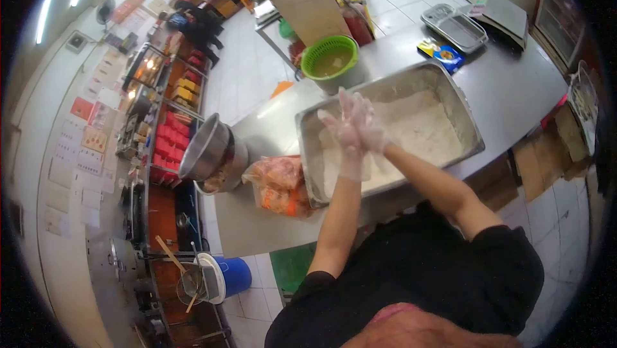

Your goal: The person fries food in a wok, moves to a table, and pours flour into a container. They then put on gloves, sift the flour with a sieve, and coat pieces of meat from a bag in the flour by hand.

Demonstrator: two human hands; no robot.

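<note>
Both hands wear clear plastic gloves and are pressed against each other above a large metal tray (pixel 479 131) of white powder (pixel 421 120). My left hand (pixel 340 133) has its fingers stretched out and somewhat apart. Against it lies my right hand (pixel 366 123), whose fingers partly overlap the other's, so their exact pose is hard to make out. Nothing shows between the palms. Just left of the tray sits a clear bag of raw meat (pixel 277 184). Behind the tray stands a green basket (pixel 330 44) over a container, with cloudy liquid inside.
Metal pots (pixel 215 155) stand at the left of the steel table (pixel 247 226). Toward the back right are a blue packet (pixel 447 57), a lidded metal tray (pixel 455 28) and a scale (pixel 498 17). A blue bucket (pixel 236 275) is on the floor. Far off, a person (pixel 196 26) leans by shelves.
</note>
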